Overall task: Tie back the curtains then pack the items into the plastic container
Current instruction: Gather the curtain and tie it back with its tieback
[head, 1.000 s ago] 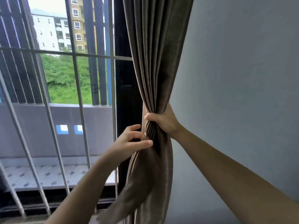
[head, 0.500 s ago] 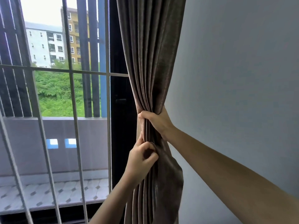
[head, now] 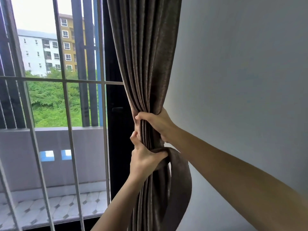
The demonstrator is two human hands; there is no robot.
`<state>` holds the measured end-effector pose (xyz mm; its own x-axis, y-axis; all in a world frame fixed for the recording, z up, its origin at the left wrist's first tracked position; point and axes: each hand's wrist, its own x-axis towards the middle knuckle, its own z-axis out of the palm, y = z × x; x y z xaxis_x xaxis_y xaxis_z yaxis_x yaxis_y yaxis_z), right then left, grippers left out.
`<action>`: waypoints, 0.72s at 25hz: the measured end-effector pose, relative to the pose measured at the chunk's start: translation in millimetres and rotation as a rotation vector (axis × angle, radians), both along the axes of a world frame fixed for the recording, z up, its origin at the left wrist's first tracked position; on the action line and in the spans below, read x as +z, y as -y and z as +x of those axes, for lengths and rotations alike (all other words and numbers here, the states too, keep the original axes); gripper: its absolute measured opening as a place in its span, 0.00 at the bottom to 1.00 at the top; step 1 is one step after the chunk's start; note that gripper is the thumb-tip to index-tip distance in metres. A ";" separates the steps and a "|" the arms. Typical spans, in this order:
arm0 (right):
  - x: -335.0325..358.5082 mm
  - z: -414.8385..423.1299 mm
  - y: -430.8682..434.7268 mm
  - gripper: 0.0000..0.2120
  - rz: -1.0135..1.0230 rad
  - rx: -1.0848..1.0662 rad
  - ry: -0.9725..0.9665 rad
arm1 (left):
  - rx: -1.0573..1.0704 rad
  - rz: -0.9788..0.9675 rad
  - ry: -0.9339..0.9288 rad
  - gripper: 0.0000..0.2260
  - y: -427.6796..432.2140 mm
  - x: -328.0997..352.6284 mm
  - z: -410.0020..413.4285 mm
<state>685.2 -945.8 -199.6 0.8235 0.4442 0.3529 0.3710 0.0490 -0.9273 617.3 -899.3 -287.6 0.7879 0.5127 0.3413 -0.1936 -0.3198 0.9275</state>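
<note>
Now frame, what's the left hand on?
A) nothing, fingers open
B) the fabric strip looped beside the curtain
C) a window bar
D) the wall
B: the left hand grips the brown fabric strip, which loops out to the right. It sits just below the right hand, which holds the gathered curtain.

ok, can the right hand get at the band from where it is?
Probably yes: the band loops just below the right hand, nothing between. But that hand grips the gathered curtain and would have to let go; the left hand holds the band.
</note>
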 end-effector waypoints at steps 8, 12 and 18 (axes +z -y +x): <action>9.3 0.7 18.8 0.15 -0.207 0.251 0.018 | 0.314 -0.026 -0.024 0.33 13.3 -3.0 26.2; 2.2 35.9 52.0 0.35 -0.448 0.408 0.139 | 0.337 -0.013 -0.030 0.33 6.7 -4.9 26.7; -53.7 43.9 83.7 0.34 -0.980 0.092 0.471 | 0.334 0.011 -0.047 0.36 0.6 -9.3 29.0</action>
<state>729.1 -1029.5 -253.3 0.6476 0.7574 0.0834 0.7320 -0.5880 -0.3441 646.3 -899.9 -296.9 0.5918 0.7419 0.3152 -0.0336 -0.3680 0.9292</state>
